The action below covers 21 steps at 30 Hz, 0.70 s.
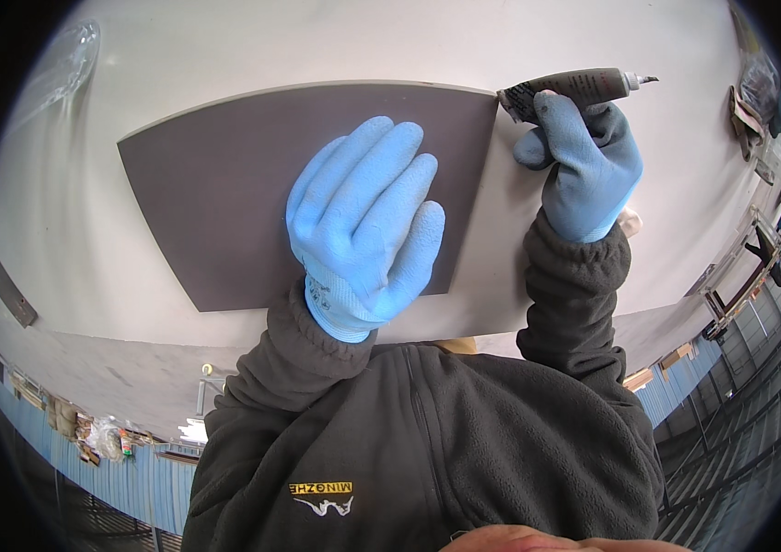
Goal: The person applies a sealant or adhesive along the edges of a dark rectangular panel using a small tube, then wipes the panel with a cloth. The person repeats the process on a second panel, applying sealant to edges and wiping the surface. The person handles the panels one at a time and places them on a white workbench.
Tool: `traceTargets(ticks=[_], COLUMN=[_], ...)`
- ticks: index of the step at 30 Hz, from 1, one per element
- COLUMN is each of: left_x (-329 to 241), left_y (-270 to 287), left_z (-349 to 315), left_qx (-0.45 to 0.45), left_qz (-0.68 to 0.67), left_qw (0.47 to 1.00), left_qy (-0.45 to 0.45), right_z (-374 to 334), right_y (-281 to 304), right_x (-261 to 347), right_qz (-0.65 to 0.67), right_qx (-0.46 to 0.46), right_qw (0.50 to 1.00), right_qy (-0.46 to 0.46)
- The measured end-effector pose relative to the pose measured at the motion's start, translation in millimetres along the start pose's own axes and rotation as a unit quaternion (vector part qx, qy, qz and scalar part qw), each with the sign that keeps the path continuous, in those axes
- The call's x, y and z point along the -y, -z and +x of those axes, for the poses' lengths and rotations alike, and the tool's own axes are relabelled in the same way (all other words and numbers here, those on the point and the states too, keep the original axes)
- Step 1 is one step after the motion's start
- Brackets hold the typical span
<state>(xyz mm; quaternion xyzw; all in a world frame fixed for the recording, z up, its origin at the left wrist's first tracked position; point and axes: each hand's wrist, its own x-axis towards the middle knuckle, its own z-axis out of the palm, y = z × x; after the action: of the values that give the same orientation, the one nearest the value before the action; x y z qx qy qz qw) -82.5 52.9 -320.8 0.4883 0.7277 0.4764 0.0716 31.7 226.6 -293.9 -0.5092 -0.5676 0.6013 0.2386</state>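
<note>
A dark grey-brown flat panel [225,202] with a pale edge lies on a light tabletop [225,46]. Over its middle is my left hand [358,221] in a blue rubber-coated glove, fingers stretched out and lying close together; its palm is hidden, so contact with the panel is hard to judge. My right hand [588,166], also gloved, is closed around a dark squeeze tube [584,87] just beyond the panel's right corner. The tube's white nozzle [637,81] points right and has a dark tip. Its crumpled left end sits next to the panel's corner.
Clear plastic film [63,64] lies at the far left of the table. Another dark strip [5,281] shows at the left rim. Plastic-wrapped items [760,92] sit at the right. Far off on the right a person [772,262] is visible.
</note>
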Motion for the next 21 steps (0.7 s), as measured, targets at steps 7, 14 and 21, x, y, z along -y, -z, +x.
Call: traceTargets(ticks=[7,14,21], left_x=[2.0,1.7,2.1], left_y=[-0.6,-1.4,-1.1], left_z=[-1.1,-0.7,-0.4], left_qx=[0.002,-0.003,-0.002], left_qz=[-0.001,0.001,0.005], left_qw=[1.000,1.000,1.000], left_qy=[-0.005,-0.009,-0.010], right_z=[2.5,3.9,3.4], right_y=[-1.0,-5.2,-6.1], right_x=[1.4,4.7,2.1], right_qz=[-0.003,0.010,-0.015], right_qx=[0.005,0.003,0.001], right_qw=[1.000,1.000,1.000], right_qy=[-0.002,-0.013,-0.009])
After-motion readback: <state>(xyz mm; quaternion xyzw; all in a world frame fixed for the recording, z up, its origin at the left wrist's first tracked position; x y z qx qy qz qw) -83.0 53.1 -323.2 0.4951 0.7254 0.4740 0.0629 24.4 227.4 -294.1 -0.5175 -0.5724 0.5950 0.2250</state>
